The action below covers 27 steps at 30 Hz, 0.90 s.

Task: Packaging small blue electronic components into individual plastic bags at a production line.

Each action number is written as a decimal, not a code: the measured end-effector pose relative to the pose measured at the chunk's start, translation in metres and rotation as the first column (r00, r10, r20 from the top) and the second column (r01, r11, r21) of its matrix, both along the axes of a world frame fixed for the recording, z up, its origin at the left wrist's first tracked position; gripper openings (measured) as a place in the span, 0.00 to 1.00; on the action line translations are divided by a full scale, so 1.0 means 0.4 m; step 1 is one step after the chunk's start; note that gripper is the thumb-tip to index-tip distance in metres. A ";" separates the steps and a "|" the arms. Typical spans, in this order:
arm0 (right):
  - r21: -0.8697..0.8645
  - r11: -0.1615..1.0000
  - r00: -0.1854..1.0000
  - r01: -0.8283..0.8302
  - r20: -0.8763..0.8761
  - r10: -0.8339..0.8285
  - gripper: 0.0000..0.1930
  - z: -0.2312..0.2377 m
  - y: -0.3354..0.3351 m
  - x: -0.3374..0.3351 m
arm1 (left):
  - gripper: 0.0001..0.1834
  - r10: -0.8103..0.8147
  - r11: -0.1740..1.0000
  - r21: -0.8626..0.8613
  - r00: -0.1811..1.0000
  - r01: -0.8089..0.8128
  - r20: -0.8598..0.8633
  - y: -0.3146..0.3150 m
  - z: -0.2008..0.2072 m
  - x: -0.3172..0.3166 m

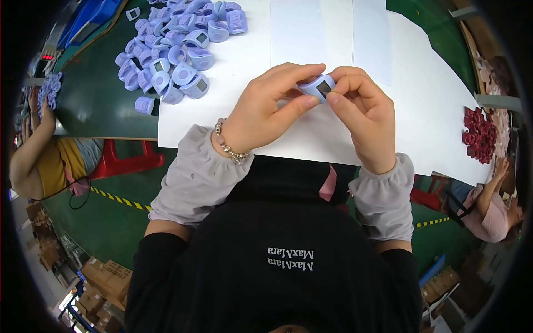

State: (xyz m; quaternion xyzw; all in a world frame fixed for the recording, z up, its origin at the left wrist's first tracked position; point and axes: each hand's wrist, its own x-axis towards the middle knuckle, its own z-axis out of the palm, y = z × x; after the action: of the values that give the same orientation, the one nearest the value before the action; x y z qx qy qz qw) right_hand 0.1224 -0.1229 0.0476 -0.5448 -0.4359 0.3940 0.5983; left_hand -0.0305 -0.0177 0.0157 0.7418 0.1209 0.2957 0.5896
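Note:
Between my two hands, over the white sheet, is a small lavender ring-shaped gadget (317, 87) with a dark rectangular display turned up. My left hand (272, 102) grips its left end with thumb and fingers. On the other side my right hand (363, 105) pinches it, the thumb tip close to the display's edge. Fingers hide part of its underside. At the upper left a large heap of similar lavender gadgets (180, 47) lies partly on the sheet and partly on the green table. One lavender piece (144, 105) sits slightly apart, in front of the heap.
The white sheet (422, 127) covers much of the green table (94, 100). Clear film sheets (295, 33) lie beyond my hands. A pile of dark red pieces (478, 135) is far right. Co-workers sit on both sides, near a red stool (127, 159).

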 end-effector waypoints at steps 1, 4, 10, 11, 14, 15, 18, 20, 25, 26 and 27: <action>0.003 1.000 1.000 0.009 -0.014 -0.009 0.02 0.000 0.001 -0.002 | 0.22 0.005 1.000 -0.004 1.000 -0.005 0.003 0.000 0.001 -0.001; 0.014 1.000 1.000 0.018 -0.005 -0.018 0.02 -0.002 0.005 -0.005 | 0.22 0.021 1.000 -0.008 1.000 -0.021 0.000 0.000 0.002 -0.001; 0.027 0.998 0.998 0.058 0.012 -0.059 0.02 -0.009 0.012 -0.014 | 0.23 0.043 0.999 -0.016 0.999 -0.043 -0.006 0.000 0.004 -0.001; 0.027 0.998 0.998 0.060 0.011 -0.060 0.02 -0.011 0.014 -0.015 | 0.23 0.045 0.999 -0.021 0.999 -0.045 -0.007 0.000 0.005 -0.001; 0.049 0.996 0.998 0.069 0.005 -0.069 0.01 -0.014 0.016 -0.016 | 0.23 0.043 0.999 -0.022 0.999 -0.043 -0.009 0.001 0.008 -0.001; 0.044 0.997 0.998 0.068 0.007 -0.069 0.02 -0.012 0.017 -0.016 | 0.23 0.042 0.999 -0.022 0.999 -0.043 -0.009 0.001 0.008 -0.001; 0.043 0.997 0.997 0.071 0.013 -0.072 0.02 -0.014 0.018 -0.014 | 0.23 0.041 0.999 -0.023 0.999 -0.041 -0.008 0.001 0.008 0.002; 0.047 0.996 0.997 0.073 0.015 -0.074 0.02 -0.016 0.018 -0.014 | 0.23 0.049 0.999 -0.013 0.999 -0.049 -0.004 0.001 0.007 0.003; 0.063 0.994 0.992 0.085 0.088 -0.091 0.03 -0.021 0.020 -0.017 | 0.22 0.097 0.995 0.010 0.995 -0.097 0.037 -0.003 0.001 0.008; 0.065 0.994 0.992 0.087 0.089 -0.093 0.03 -0.025 0.020 -0.016 | 0.21 0.138 0.990 0.030 0.988 -0.140 0.073 -0.004 -0.002 0.011; 0.084 0.993 0.992 0.081 0.090 -0.089 0.04 -0.032 0.020 -0.015 | 0.21 0.136 0.990 0.031 0.988 -0.138 0.074 -0.003 -0.003 0.011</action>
State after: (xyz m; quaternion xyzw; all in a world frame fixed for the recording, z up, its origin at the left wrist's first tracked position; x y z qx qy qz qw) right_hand 0.1165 -0.1148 0.0347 -0.5563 -0.4553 0.3245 0.6148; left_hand -0.0262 -0.0191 0.0146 0.7313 0.1449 0.3641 0.5582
